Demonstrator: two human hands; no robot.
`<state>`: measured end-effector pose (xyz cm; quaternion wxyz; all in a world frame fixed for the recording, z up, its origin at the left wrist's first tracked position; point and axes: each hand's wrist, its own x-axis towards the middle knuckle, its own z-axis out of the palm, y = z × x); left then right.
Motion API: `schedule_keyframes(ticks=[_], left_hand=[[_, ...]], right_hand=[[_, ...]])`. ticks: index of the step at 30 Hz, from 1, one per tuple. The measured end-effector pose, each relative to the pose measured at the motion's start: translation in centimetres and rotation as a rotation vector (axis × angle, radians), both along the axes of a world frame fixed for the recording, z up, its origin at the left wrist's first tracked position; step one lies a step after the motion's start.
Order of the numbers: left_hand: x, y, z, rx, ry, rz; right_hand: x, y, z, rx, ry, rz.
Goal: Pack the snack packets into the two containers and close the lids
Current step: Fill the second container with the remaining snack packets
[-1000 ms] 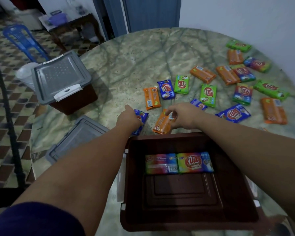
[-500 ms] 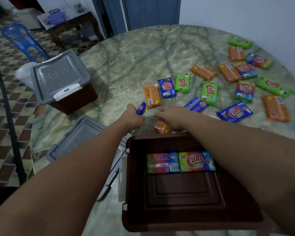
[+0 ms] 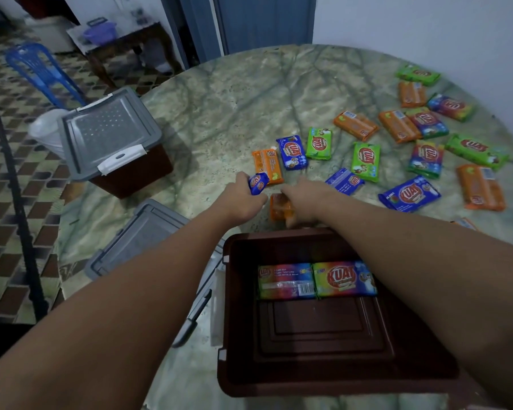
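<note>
Packing barely begun: two packets boxed, most still loose.

At frame centre the left hand (image 3: 243, 199) holds a blue packet (image 3: 258, 183) in a closed grip, and the right hand (image 3: 304, 202) curls over an orange packet (image 3: 280, 207), both just above the open brown container (image 3: 323, 380). That container holds two rainbow packets (image 3: 316, 280); its grey lid (image 3: 144, 235) lies to its left on the surface (image 3: 234, 93). The second container (image 3: 113, 137), upper left, is lidded. Around seventeen snack packets (image 3: 409, 195) remain scattered right of centre.
</note>
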<state>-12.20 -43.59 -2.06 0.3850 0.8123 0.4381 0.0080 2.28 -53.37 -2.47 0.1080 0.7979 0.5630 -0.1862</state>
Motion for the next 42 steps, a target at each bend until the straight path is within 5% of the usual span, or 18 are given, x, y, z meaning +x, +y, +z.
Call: schedule_keyframes(ticks=[26, 32, 36, 42], left_hand=[[-2.7, -9.4, 4.2, 0.478, -0.173, -0.224], [-4.6, -12.6, 3.1, 0.641, -0.143, -0.313], [-5.8, -14.0, 2.0, 0.573, -0.146, -0.391], [-7.1, -15.3, 0.5, 0.532, 0.022, -0.540]], right_hand=[[-0.7, -12.5, 6.2, 0.468, 0.124, -0.323], [-2.6, -15.1, 4.6, 0.527, 0.037, -0.273], [-4.1, -17.0, 3.1, 0.575, -0.026, -0.212], [-5.1, -19.0, 2.6, 0.346, -0.088, -0.019]])
